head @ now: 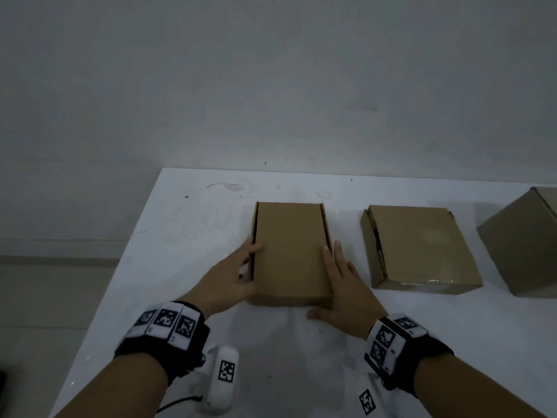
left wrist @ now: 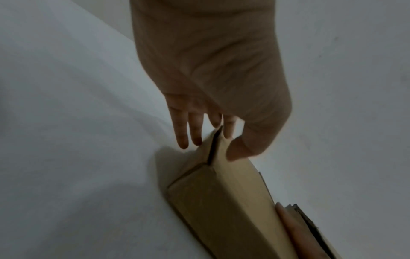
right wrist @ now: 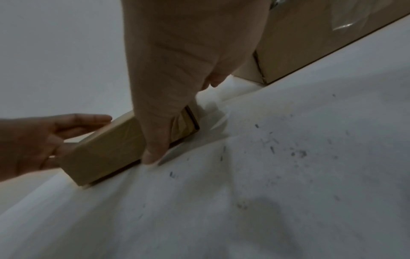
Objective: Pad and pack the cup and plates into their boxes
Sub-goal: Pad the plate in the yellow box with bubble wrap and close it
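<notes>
A closed cardboard box [head: 291,251] lies on a white table [head: 187,224]; the left hand [head: 232,276] grips its left edge; the right hand [head: 346,285] presses flat against its right side; a second box [head: 422,248] sits just right of it.

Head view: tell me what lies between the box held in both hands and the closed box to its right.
Only the right hand, flat against the held box, and bare white table before the second box.

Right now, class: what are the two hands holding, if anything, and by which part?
The left cardboard box, by its long sides: left hand grips the left edge, right hand lies flat against the right side.
</notes>
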The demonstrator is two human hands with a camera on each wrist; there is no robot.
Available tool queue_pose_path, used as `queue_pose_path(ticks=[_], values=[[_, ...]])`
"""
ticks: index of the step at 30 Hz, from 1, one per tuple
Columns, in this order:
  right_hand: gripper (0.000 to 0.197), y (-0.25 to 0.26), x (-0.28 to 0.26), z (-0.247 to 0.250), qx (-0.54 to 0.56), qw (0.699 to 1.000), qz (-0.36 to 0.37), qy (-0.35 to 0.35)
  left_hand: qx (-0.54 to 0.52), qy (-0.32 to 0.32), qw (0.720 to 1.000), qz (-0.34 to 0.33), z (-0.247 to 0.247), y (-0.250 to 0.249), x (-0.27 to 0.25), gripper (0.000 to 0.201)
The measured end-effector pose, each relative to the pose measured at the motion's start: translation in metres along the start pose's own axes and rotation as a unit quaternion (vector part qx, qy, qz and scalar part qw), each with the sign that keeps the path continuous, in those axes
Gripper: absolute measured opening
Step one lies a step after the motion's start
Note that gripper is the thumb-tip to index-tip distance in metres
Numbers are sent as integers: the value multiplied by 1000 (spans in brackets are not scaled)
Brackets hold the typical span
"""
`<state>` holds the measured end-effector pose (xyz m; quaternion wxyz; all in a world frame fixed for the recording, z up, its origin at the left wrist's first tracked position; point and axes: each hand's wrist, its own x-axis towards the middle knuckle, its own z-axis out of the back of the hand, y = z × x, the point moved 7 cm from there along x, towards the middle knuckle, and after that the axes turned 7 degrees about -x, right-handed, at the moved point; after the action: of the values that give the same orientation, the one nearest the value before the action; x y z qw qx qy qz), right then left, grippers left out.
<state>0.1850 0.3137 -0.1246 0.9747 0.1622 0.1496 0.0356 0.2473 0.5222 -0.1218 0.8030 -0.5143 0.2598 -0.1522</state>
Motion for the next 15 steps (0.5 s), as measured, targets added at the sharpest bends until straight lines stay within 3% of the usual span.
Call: queue_pose_path(ticks=[2,7,15], values=[[133,4,1,0,21,1000,-21,2,-26,-38,998,38,0,-4,10,82],[129,15,10,0,54,996,-63,-33,27,-90,989,115,-7,2,25,91],[120,18,15,-2,11,998,-25,-53,55,-112,986,107,-13,-2,21,81]])
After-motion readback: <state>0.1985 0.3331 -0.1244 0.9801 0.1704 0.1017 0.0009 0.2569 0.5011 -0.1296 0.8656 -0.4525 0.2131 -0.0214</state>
